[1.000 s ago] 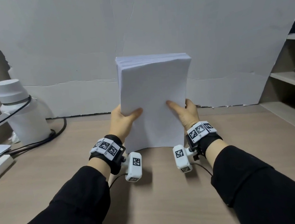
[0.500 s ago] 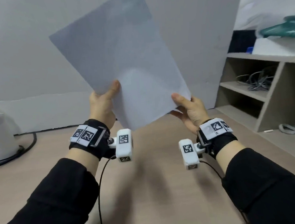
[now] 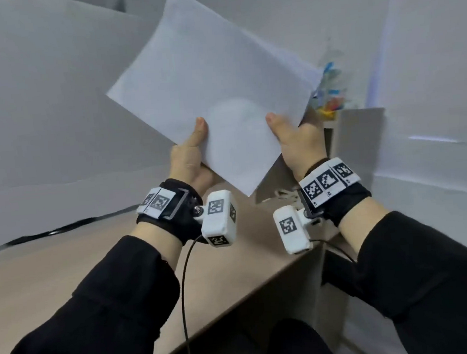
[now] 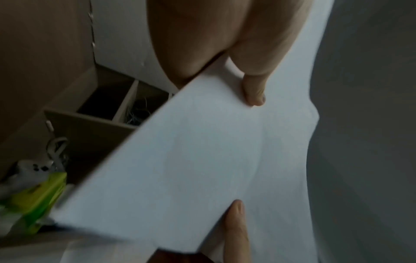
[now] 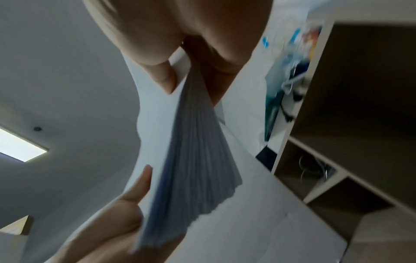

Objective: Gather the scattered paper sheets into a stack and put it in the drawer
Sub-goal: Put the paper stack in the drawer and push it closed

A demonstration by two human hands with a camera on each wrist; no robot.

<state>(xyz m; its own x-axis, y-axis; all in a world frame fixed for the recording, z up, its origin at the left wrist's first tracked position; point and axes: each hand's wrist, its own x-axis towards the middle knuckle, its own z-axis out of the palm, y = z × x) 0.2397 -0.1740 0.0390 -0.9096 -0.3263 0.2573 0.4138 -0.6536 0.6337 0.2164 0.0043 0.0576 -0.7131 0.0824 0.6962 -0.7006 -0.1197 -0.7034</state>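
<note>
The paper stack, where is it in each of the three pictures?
Head: paper stack upper middle, tilted, held by left hand and right hand.
Left wrist: fills the middle.
Right wrist: edge-on, centre.
Shared landmark: wooden shelf unit.

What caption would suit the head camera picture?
Both hands, left hand and right hand, hold a paper stack tilted above the desk.

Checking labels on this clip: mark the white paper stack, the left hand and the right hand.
White paper stack (image 3: 212, 74), head view: middle of its top sheet.
Left hand (image 3: 187, 159), head view: back of the hand, below the thumb.
Right hand (image 3: 298, 143), head view: back of the hand, below the thumb.
</note>
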